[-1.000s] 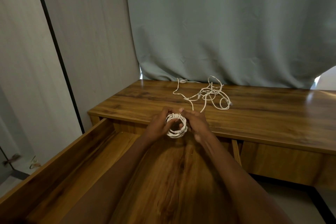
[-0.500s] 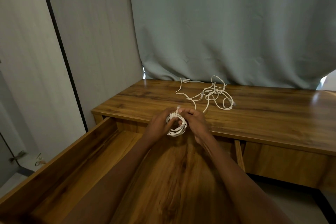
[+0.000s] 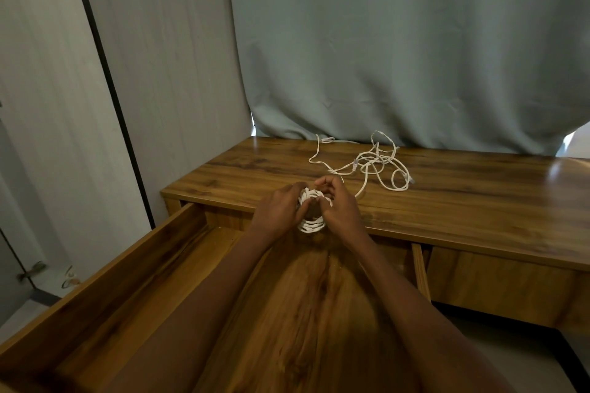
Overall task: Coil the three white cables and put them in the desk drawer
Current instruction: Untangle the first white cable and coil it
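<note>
Both my hands grip coil point(image 3: 311, 224): left hand point(image 3: 281, 210), right hand point(image 3: 339, 206). Open drawer point(image 3: 134, 268) directly below; loose cables point(image 3: 376, 166) beyond, nearer right.

Curtain: a grey-green curtain point(image 3: 399, 41) is hanging behind the surface, daylight showing at its lower edges
Wall: pale panels point(image 3: 153, 73) are standing at left, split by a black strip point(image 3: 108, 80)
Surface: the wooden top point(image 3: 463, 201) is catching a sheen at right
Floor: a grey floor point(image 3: 510, 357) is showing lower right
</note>
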A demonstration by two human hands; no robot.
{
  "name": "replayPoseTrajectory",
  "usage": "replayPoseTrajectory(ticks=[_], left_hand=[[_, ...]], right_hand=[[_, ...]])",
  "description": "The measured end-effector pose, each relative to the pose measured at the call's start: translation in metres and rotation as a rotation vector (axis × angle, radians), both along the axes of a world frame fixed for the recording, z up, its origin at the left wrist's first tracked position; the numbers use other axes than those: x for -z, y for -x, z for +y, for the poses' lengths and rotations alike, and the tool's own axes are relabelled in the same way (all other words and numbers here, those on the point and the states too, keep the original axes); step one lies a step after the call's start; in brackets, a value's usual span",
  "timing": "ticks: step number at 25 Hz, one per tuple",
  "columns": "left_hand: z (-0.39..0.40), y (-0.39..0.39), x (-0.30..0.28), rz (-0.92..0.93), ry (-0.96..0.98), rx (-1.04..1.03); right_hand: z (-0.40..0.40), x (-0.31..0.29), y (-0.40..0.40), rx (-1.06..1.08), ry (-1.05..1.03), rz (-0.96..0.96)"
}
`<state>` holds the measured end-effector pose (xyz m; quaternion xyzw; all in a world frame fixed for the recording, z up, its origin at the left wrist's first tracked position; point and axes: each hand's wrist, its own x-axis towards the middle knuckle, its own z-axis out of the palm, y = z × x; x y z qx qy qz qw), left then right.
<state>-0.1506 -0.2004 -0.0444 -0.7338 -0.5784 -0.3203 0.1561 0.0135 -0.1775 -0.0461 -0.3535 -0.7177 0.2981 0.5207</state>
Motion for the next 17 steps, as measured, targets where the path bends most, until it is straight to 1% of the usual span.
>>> replayPoseTrajectory(ticks=[2,4,6,8,10,11,12,13,15,17], left_hand=[[0.004,-0.007,-0.004,-0.096,0.077,0.033],[0.002,-0.014,-0.012,-0.293,0.209,0.093],[-0.002,-0.016,-0.022,-0.575,0.38,0.153],[-0.01,-0.019,-0.031,-0.909,0.537,0.234],[-0.016,-0.021,-0.033,-1.231,0.692,0.35],[-0.018,-0.021,-0.032,-1.345,0.755,0.424],[-0.018,-0.02,-0.029,-1.395,0.792,0.484],[-0.017,-0.019,-0.027,-1.392,0.806,0.505],[-0.012,-0.016,-0.021,-1.286,0.778,0.448],[-0.006,-0.015,-0.02,-1.155,0.701,0.349]], right_hand=[[0.003,-0.001,-0.004,0.011,-0.043,-0.005],[0.005,-0.001,-0.005,0.007,-0.065,0.026],[0.005,-0.003,-0.006,0.01,-0.085,0.071],[0.004,-0.004,-0.007,0.005,-0.102,0.103],[0.002,-0.005,-0.007,-0.004,-0.12,0.109],[0.002,-0.005,-0.007,-0.007,-0.131,0.105],[0.003,-0.004,-0.007,-0.011,-0.145,0.101],[0.003,-0.003,-0.009,-0.015,-0.153,0.095],[0.007,0.0,-0.013,-0.026,-0.153,0.078],[0.012,0.003,-0.015,-0.039,-0.117,0.083]])
